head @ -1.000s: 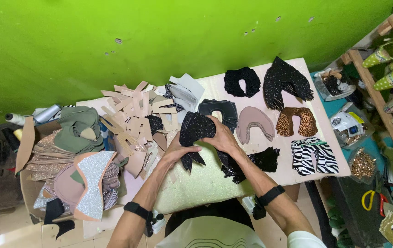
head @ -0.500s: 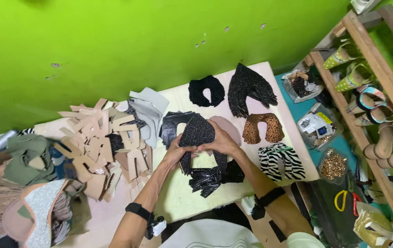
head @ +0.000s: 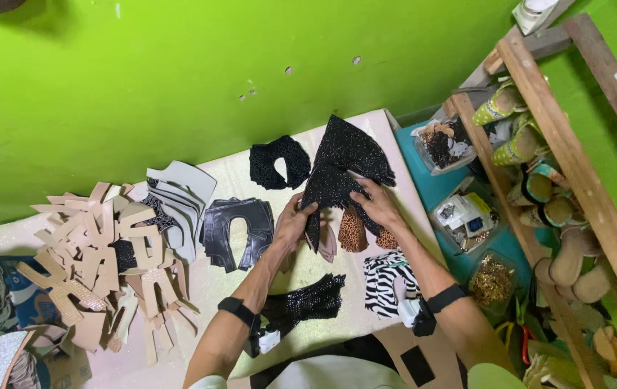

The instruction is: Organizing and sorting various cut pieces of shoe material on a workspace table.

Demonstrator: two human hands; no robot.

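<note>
My left hand (head: 295,220) and my right hand (head: 376,204) both grip a black glittery cut shoe piece (head: 327,186). They set it against a stack of similar black glitter pieces (head: 350,146) at the far right of the table (head: 233,176). Under my hands lie leopard-print pieces (head: 355,230) and a pinkish piece (head: 327,243). A zebra-print stack (head: 383,281) lies near my right forearm. A black mesh piece (head: 307,301) lies by my left forearm. Each wrist wears a black band.
Black lace pieces (head: 278,162), a black leather stack (head: 238,227), grey pieces (head: 179,198) and a heap of tan cut pieces (head: 99,252) cover the table. A wooden shoe rack (head: 575,180) with shoes stands right. Plastic trays (head: 463,216) sit beside it. A green wall is behind.
Both hands carried the black glitter piece from the table's middle up and right onto the far black glitter stack. The camera view shifted right, and the pinkish and leopard pieces became uncovered.
</note>
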